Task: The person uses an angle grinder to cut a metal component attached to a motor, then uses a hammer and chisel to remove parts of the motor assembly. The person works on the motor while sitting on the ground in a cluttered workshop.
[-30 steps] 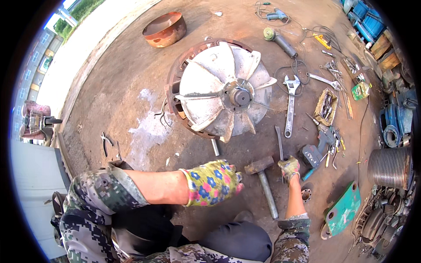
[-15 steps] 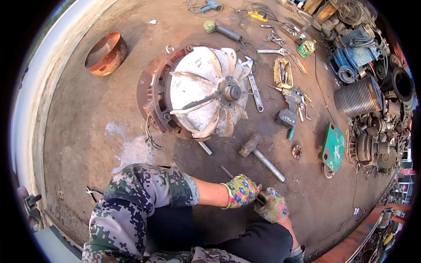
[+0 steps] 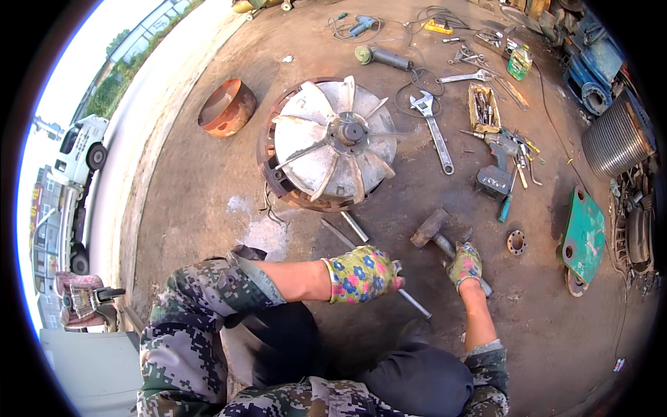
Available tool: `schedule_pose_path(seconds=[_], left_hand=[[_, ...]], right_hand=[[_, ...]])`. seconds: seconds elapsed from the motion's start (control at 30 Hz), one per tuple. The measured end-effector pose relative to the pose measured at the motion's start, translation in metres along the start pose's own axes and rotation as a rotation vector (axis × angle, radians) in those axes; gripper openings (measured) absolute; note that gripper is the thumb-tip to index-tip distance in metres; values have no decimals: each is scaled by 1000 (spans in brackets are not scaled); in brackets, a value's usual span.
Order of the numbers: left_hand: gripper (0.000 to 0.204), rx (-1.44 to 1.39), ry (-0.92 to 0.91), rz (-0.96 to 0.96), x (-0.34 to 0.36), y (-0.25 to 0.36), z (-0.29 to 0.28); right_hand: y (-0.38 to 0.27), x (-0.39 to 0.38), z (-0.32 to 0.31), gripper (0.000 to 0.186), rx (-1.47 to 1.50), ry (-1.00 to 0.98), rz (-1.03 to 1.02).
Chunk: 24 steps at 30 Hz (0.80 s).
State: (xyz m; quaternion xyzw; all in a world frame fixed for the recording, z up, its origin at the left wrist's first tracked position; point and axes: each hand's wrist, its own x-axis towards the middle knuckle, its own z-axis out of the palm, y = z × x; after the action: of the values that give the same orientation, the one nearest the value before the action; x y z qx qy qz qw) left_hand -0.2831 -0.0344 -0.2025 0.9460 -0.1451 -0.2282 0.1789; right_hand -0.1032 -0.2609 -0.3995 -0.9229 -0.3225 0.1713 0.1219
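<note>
My left hand (image 3: 365,276), in a flowered glove, is closed round a long steel chisel (image 3: 415,304). Its tapered end points up and left toward the motor, and its other end sticks out below my fingers. Over to the right, my gloved right hand (image 3: 464,264) grips the metal handle of a sledgehammer (image 3: 431,228), whose head rests on the ground. Ahead stands a large motor with a whitish bladed fan (image 3: 302,142) and a central shaft stub (image 3: 351,132). A short metal tube (image 3: 355,227) lies just below the motor, near the chisel's tip.
Beyond the hammer lie a cordless drill (image 3: 495,170), a large adjustable wrench (image 3: 438,135), a tool box (image 3: 484,108) and an angle grinder (image 3: 383,58). A ring (image 3: 516,242) and green plate (image 3: 585,236) are at right. A rusty metal ring (image 3: 228,109) stands far left.
My hands have moved apart. The right one has gone up and right onto the sledgehammer's handle; the left keeps the chisel, now further left. My view has shifted leftward, showing a truck.
</note>
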Motion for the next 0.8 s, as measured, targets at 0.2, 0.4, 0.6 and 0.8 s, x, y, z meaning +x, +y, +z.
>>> schedule_pose_path(seconds=[0.2,0.4,0.6,0.8], left_hand=[[22,152,240,175,51,36,-32],[24,334,389,60,86,26,-57],[17,441,164,112,109,1,-71],[16,384,63,-80,124,-11,-79]], right_hand=[[47,40,51,41,3,-68,-11],[43,-22,70,24,1135,-598,503],[-1,-33,22,20,1794,-532,597],[2,-42,71,16,1664,-485,636]])
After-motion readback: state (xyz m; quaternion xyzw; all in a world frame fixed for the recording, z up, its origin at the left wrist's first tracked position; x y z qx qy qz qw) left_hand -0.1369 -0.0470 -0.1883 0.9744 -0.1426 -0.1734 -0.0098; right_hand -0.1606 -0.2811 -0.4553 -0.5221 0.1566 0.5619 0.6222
